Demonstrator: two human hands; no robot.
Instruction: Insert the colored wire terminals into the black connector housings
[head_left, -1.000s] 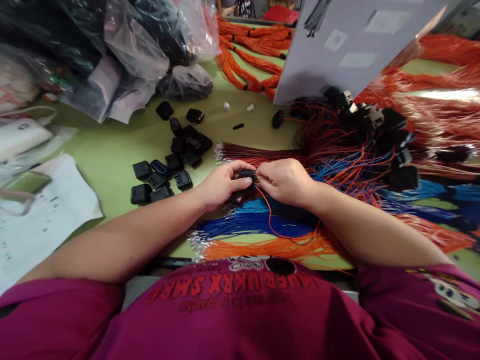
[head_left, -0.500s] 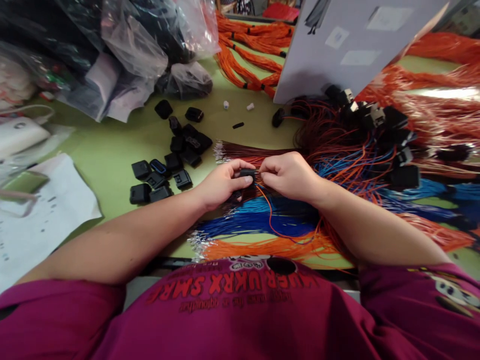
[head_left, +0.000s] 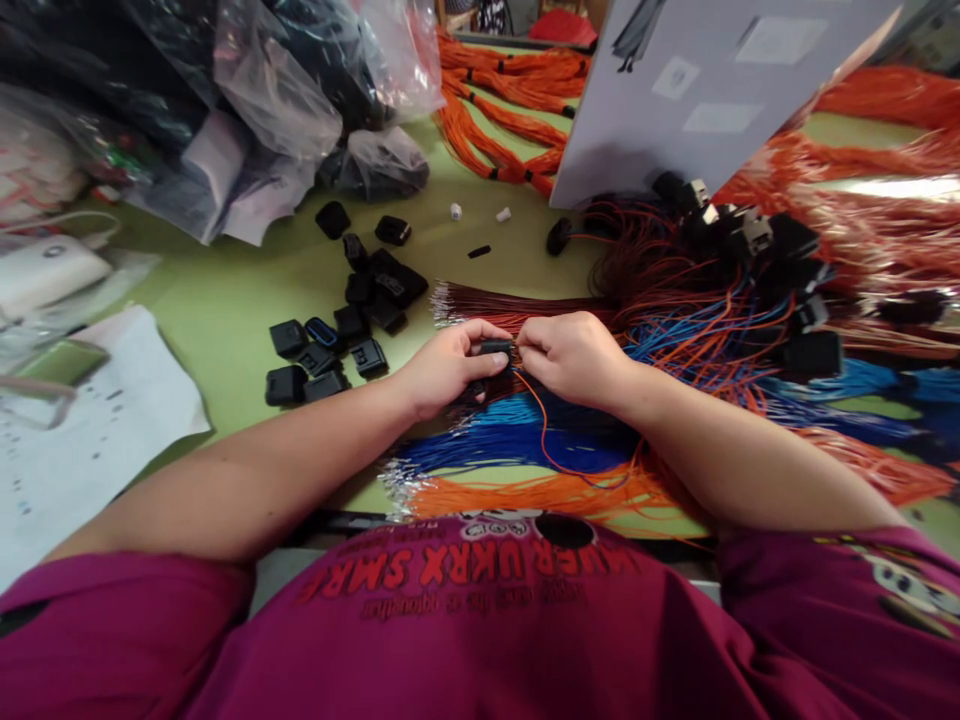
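Note:
A black connector housing (head_left: 495, 348) is gripped between the thumb and fingers of my left hand (head_left: 450, 368). Against its right side, my right hand (head_left: 568, 352) pinches a thin wire, whose end is too small to make out. An orange wire (head_left: 543, 425) runs from the housing and curves down to the right. Beneath my hands lie bundles of cut wires: brown wires (head_left: 517, 302) behind, dark blue wires (head_left: 480, 447) and orange wires (head_left: 480, 495) nearer my body, with pale terminals at their left ends.
Several loose black housings (head_left: 360, 300) lie left of my hands. Finished-looking wired connectors (head_left: 750, 235) heap at the right, beside an upright grey board (head_left: 675, 90). Plastic bags (head_left: 277, 90) fill the back left. A paper sheet (head_left: 157, 400) lies at far left.
My right hand has turned slightly, its fingers curled closer at the housing's right side. My left hand keeps its hold on the housing. The whole view has shifted a little.

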